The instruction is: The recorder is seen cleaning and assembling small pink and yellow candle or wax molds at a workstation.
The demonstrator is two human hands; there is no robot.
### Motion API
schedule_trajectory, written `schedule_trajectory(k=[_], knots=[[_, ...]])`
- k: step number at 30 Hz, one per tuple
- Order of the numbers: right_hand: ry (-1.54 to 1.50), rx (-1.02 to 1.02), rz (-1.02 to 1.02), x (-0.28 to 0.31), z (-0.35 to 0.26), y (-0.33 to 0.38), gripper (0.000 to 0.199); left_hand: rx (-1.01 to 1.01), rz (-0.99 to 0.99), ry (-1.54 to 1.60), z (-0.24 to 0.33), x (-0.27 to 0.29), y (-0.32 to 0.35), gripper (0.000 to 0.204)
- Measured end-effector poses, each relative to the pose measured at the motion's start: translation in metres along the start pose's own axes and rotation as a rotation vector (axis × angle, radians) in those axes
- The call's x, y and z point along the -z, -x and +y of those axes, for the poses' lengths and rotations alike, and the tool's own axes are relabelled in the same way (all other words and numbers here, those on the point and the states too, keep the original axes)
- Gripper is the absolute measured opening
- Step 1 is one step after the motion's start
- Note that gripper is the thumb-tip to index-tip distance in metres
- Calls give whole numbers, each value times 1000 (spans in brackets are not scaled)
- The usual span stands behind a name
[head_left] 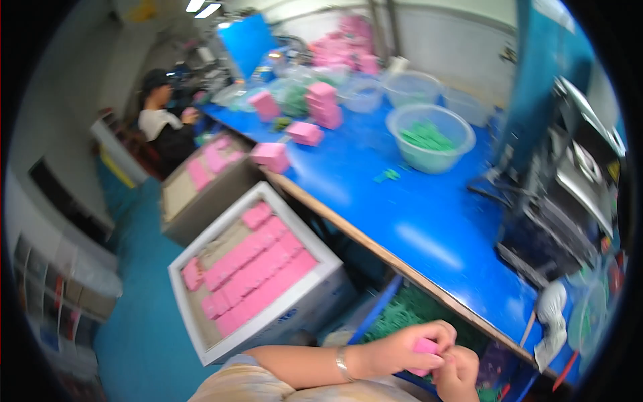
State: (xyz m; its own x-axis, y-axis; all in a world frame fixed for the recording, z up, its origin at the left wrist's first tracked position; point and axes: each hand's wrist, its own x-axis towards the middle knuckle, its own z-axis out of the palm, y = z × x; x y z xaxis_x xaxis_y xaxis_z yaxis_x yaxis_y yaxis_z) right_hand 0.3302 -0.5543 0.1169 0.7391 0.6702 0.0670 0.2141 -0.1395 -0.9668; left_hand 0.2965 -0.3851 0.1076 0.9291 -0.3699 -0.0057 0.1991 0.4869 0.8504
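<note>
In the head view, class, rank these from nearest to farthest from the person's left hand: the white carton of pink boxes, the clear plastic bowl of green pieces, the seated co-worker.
1. White carton of pink boxes, on the floor, left.
2. Clear plastic bowl of green pieces, on the blue table.
3. Seated co-worker, far left end.

The left hand holds a small pink piece.

Both hands meet at the lower edge, the left hand (408,348) and right hand (459,375) pinching a small pink box (426,347) between their fingers. Just beyond them lies a bin of green shreds (408,308) under the edge of the blue table (402,208). To the left of the hands stands an open carton (258,275) packed with pink boxes. Far ahead sits a clear bowl (430,137) of green pieces
</note>
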Motion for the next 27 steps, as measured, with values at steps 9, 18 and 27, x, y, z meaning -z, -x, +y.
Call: schedule_trajectory(k=[9,18,27], knots=[[-498,-100,115,-10,6,-1,28,-38,-94,829,-13,24,-5,18],[-977,-253,591,19,2,-20,38,55,127,670,-3,11,2,49],[-798,-148,-33,-2,21,-2,24,-387,41,-1167,22,3,-5,59]])
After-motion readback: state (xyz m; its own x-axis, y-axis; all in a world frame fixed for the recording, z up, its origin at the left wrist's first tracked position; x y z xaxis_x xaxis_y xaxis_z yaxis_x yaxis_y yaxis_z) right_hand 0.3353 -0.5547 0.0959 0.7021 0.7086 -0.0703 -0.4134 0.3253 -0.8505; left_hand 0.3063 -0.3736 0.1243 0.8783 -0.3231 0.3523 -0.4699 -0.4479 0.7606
